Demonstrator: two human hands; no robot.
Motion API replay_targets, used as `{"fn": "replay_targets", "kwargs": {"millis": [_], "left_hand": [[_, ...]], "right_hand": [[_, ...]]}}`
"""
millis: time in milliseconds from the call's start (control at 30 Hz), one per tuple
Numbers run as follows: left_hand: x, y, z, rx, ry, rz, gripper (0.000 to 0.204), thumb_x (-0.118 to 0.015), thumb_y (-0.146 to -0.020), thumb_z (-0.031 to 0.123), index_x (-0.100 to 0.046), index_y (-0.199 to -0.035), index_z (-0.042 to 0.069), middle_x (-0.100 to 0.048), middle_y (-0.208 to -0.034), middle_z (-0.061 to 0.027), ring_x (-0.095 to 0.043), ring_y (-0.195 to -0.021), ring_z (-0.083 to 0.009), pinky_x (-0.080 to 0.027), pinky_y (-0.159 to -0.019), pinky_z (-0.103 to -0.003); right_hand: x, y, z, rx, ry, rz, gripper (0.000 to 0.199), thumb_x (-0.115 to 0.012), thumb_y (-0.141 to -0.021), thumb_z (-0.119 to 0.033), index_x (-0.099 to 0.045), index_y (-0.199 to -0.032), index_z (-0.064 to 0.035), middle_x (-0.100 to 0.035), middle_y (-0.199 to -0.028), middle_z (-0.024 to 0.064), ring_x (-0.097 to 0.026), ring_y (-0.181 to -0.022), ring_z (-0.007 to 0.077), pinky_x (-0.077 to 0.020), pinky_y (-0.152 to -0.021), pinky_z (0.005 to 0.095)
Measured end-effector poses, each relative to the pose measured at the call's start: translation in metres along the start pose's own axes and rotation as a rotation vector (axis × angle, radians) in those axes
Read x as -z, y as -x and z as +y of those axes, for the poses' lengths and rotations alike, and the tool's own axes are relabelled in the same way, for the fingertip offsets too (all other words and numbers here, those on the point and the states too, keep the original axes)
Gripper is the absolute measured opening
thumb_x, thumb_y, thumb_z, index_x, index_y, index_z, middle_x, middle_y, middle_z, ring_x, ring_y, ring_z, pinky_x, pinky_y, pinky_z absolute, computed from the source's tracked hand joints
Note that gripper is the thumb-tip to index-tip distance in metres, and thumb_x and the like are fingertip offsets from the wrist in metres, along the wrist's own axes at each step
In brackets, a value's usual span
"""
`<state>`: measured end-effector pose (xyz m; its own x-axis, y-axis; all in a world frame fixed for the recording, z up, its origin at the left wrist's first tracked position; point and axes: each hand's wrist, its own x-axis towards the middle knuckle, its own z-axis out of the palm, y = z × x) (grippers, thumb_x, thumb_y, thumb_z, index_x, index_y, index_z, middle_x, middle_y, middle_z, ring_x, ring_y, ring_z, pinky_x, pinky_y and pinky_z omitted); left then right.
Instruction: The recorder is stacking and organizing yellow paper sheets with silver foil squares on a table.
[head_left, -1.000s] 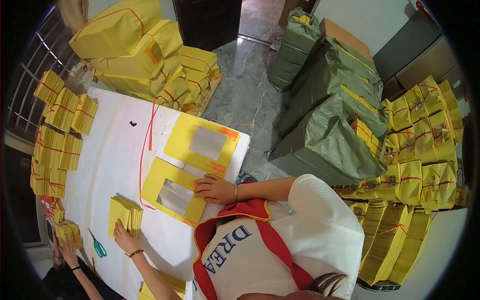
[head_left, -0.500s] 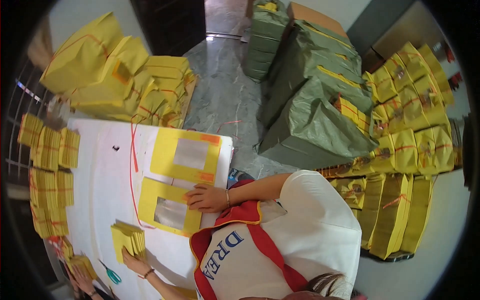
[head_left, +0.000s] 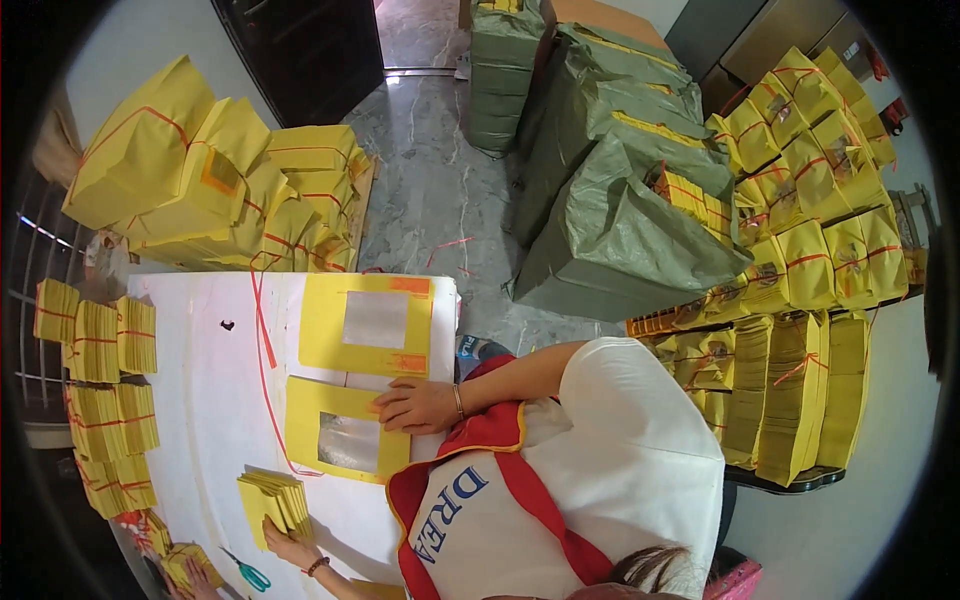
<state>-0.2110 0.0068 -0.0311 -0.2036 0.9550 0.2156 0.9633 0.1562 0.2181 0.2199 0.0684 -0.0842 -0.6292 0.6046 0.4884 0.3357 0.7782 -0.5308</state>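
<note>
My left hand (head_left: 291, 546) grips the near side of a small stack of yellow paper envelopes (head_left: 262, 500), standing on edge on the white table (head_left: 205, 400). Flat on the right edge of a yellow envelope with a see-through window (head_left: 302, 413) lies my right hand (head_left: 418, 406), fingers extended. Just beyond it is another windowed yellow envelope (head_left: 322, 328) with orange printed patches. A red string (head_left: 262, 390) trails along the left of both envelopes. Teal-handled scissors (head_left: 253, 577) rest near my left hand.
Tied yellow bundles (head_left: 96, 340) line the table's left edge. At lower left, another person's hand (head_left: 203, 580) touches a yellow stack (head_left: 180, 562). Large yellow packs (head_left: 150, 150) stand beyond the table. Green sacks (head_left: 610, 250) and racked yellow bundles (head_left: 790, 400) stand to the right.
The whole view has shifted slightly, with the table appearing lower. My left hand still grips the stack and my right hand still lies on the envelope.
</note>
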Motion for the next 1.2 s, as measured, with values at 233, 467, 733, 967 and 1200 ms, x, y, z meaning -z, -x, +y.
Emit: {"fn": "replay_targets", "kwargs": {"millis": [233, 467, 733, 967, 1200], "left_hand": [[0.007, 0.004, -0.005, -0.024, 0.058, -0.027, 0.058, -0.047, -0.069, -0.009, -0.045, -0.126, 0.000, -0.048, -0.125, -0.0212, -0.042, -0.116, -0.0394, -0.034, -0.100, -0.046], [0.004, 0.006, 0.018, -0.028, -0.033, 0.002, 0.059, -0.052, -0.071, -0.008, -0.043, -0.128, 0.001, -0.044, -0.127, -0.0230, -0.040, -0.118, -0.0401, -0.034, -0.100, -0.046], [0.005, 0.007, 0.015, -0.001, -0.075, -0.031, 0.058, -0.053, -0.072, -0.006, -0.042, -0.129, 0.001, -0.042, -0.129, -0.0236, -0.039, -0.118, -0.0410, -0.032, -0.101, -0.047], [0.014, 0.005, 0.015, -0.018, -0.064, -0.136, 0.063, -0.052, -0.073, -0.008, -0.038, -0.133, 0.003, -0.038, -0.133, -0.0234, -0.037, -0.119, -0.0401, -0.031, -0.102, -0.045], [0.006, 0.007, 0.012, -0.043, -0.068, -0.101, 0.063, -0.052, -0.075, -0.005, -0.035, -0.135, 0.002, -0.037, -0.135, -0.0236, -0.035, -0.123, -0.0399, -0.028, -0.104, -0.044]], "right_hand": [[0.005, -0.003, -0.005, -0.018, -0.007, -0.028, 0.024, -0.060, -0.081, -0.019, -0.059, -0.104, -0.0133, -0.053, -0.114, 0.0020, -0.040, -0.123, 0.0228, -0.0321, -0.099, 0.0491], [0.008, -0.004, -0.002, -0.017, -0.017, -0.068, 0.027, -0.059, -0.081, -0.019, -0.058, -0.108, -0.0136, -0.053, -0.115, 0.0019, -0.039, -0.124, 0.0223, -0.0317, -0.100, 0.0498], [0.011, -0.005, -0.002, 0.025, -0.042, -0.026, 0.026, -0.058, -0.082, -0.017, -0.058, -0.107, -0.0106, -0.054, -0.114, 0.0039, -0.042, -0.121, 0.0249, -0.0338, -0.099, 0.0444], [0.009, -0.006, -0.002, 0.042, -0.043, -0.012, 0.025, -0.058, -0.081, -0.016, -0.058, -0.105, -0.0099, -0.054, -0.113, 0.0043, -0.042, -0.120, 0.0256, -0.0338, -0.099, 0.0432], [0.007, -0.006, -0.001, 0.035, -0.040, 0.006, 0.024, -0.059, -0.080, -0.015, -0.059, -0.104, -0.0104, -0.054, -0.113, 0.0039, -0.042, -0.121, 0.0244, -0.0342, -0.099, 0.0422]]}}
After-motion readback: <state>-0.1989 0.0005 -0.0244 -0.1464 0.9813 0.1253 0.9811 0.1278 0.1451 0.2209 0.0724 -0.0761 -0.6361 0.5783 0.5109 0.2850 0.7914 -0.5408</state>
